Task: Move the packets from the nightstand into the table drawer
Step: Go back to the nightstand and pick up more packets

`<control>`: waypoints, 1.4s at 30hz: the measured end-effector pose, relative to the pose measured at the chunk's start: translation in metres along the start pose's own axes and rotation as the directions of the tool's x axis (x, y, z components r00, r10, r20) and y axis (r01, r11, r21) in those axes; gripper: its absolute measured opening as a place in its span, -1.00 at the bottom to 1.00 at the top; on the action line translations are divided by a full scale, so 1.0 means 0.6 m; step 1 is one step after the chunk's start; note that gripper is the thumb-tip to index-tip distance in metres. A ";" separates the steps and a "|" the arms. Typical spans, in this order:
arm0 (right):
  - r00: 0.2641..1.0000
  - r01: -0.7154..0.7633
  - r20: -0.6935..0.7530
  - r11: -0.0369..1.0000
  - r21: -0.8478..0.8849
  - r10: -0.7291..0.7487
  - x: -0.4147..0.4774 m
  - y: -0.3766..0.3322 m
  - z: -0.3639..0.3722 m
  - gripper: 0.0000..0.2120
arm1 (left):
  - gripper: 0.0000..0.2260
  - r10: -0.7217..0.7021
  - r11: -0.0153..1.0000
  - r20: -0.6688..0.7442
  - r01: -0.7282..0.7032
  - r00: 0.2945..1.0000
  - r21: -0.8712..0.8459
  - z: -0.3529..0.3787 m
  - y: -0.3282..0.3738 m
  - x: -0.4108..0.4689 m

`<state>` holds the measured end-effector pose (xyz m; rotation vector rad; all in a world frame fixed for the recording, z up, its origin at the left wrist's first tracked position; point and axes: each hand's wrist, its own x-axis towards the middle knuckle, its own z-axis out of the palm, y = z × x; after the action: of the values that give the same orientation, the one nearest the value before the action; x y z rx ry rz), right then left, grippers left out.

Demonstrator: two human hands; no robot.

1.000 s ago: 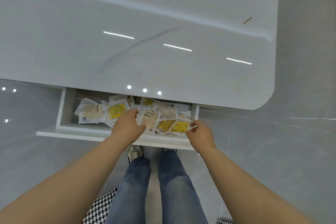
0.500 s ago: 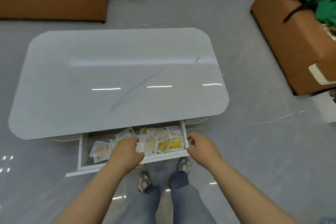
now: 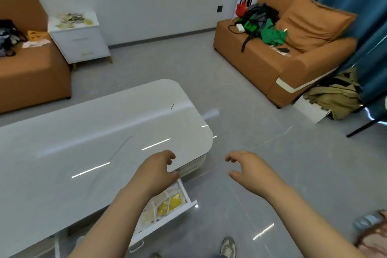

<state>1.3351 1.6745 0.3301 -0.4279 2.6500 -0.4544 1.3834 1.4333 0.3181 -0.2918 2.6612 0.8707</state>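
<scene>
Yellow and clear packets (image 3: 172,203) lie in the open drawer (image 3: 167,221) of the table (image 3: 83,142). A moment ago both hands were at the drawer, the left one among the packets. Now the left hand (image 3: 156,170) is lifted over the table edge and the right hand (image 3: 249,170) hangs above the floor, both with fingers loosely curled and holding nothing. The view has also risen to the room, so the nightstand (image 3: 80,44) shows well apart at the back, with more packets (image 3: 72,20) on its top. I judge one load is delivered; the next step is to go back for the rest.
</scene>
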 end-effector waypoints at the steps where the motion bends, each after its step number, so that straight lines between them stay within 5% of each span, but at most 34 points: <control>1: 1.000 -0.010 -0.021 1.000 0.005 0.010 -0.008 0.022 -0.022 -0.63 | -0.57 0.043 0.999 -0.009 -0.043 0.999 0.008 0.002 0.032 0.007; 17: 0.947 -0.054 -0.319 0.999 -0.006 0.050 -0.066 0.342 -0.358 -0.60 | -0.68 0.390 0.917 -0.070 -0.381 0.918 0.115 0.053 0.496 0.133; 26: 0.922 -0.062 -0.384 0.998 -0.020 0.049 0.013 0.405 -0.448 -0.60 | -0.66 0.443 0.894 -0.072 -0.436 0.893 0.101 0.046 0.595 0.256; 42: 0.905 -0.095 -0.417 0.995 -0.012 0.081 0.364 0.394 -0.612 -0.65 | -0.62 0.477 0.876 -0.114 -0.460 0.872 0.146 -0.128 0.661 0.611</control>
<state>0.9291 1.8993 0.4816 -0.2369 3.0775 -0.5235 0.9101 1.6679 0.4553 0.3545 2.9624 0.8471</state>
